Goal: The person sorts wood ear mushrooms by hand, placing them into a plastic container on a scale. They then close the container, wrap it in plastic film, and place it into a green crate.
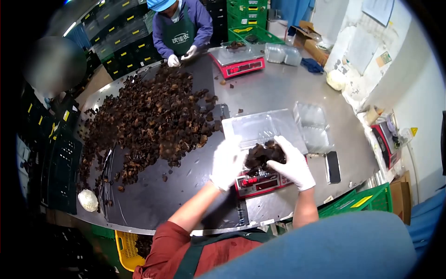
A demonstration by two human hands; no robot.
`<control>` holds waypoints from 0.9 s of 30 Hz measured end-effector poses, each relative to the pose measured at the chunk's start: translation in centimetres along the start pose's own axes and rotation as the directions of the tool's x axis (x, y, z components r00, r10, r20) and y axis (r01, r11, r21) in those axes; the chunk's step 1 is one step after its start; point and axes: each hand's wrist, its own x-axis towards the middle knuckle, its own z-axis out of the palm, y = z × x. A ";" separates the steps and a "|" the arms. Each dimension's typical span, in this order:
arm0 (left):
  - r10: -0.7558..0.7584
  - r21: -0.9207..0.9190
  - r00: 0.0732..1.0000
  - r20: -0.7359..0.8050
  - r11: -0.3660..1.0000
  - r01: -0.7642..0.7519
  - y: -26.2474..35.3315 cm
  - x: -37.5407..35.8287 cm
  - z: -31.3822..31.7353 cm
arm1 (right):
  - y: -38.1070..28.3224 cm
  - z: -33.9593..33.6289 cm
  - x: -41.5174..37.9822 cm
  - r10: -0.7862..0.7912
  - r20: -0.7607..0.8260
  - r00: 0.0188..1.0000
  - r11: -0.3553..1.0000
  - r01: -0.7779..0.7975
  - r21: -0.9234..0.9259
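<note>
A heap of dark brown wood ear mushrooms (265,157) sits in front of me over a red digital scale (267,184) with a lit red display. My left hand (227,162), in a white glove, is at the left side of this heap; its fingers look stretched out, though glare blurs them. On the other side, my gloved right hand (295,166) touches the mushrooms, thumb and fingers spread apart. Behind the heap lies a clear plastic box lid (255,128), tilted open. The lower part of the box is mostly hidden by the mushrooms and my hands.
A large pile of mushrooms (144,116) covers the table's left. Clear plastic boxes (312,128) and a phone (333,167) lie to the right. Across the table, a co-worker (181,32) in white gloves stands near a second red scale (239,67). Green crates (367,200) border the table.
</note>
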 end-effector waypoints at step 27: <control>-0.716 -0.544 0.644 -0.268 0.665 0.513 -13.8 -21.3 -14.2 | -8.1 16.8 -1.4 -0.131 0.611 0.781 0.786 -0.293 0.544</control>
